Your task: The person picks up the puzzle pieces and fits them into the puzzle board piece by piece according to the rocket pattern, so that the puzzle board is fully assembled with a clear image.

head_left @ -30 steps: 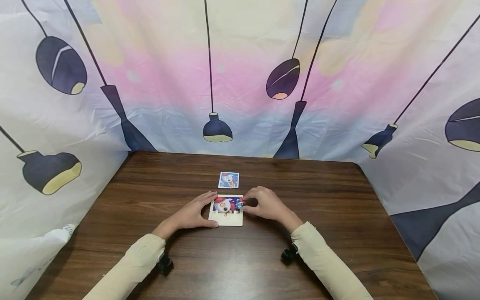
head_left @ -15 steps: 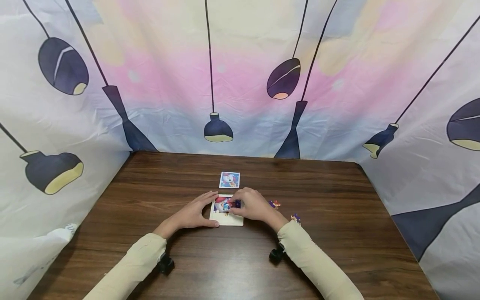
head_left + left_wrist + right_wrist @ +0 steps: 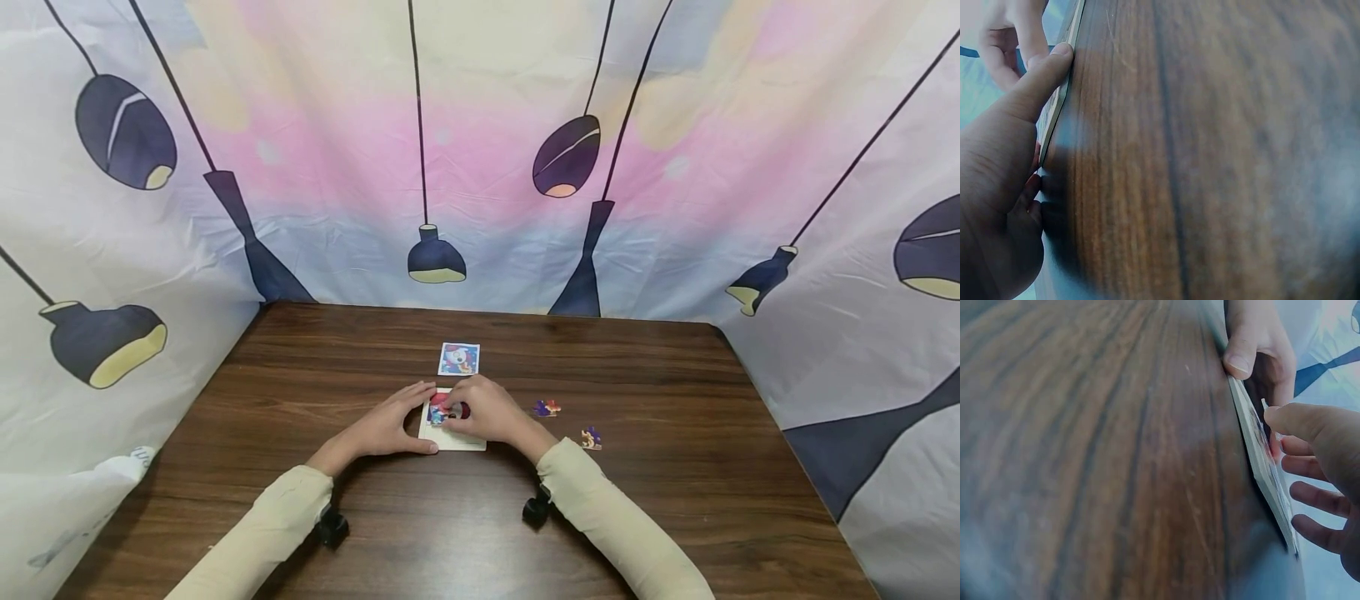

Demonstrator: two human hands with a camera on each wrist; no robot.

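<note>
A small puzzle board [image 3: 463, 440] lies flat on the table, with a cartoon picture in its upper part and a bare cream strip below. At its left side, my left hand [image 3: 386, 427] holds it, thumb at the near corner and fingers at the far corner. Over the picture, my right hand [image 3: 491, 412] pinches a bluish puzzle piece [image 3: 438, 414] between thumb and fingers. In the right wrist view that puzzle piece [image 3: 1264, 404] appears tilted, edge-on, just above the board [image 3: 1260, 459]. My right hand hides much of the picture.
A square picture card [image 3: 459, 358] lies beyond the board. Two loose puzzle pieces, one purple and orange [image 3: 547, 408] and another [image 3: 591, 438], lie to the right on the wooden table [image 3: 330, 350]. A printed curtain [image 3: 495, 167] hangs behind.
My right hand has moved left across the board with the puzzle piece, from the right edge to the picture's left part. The loose pieces have come into sight. My left hand stays put.
</note>
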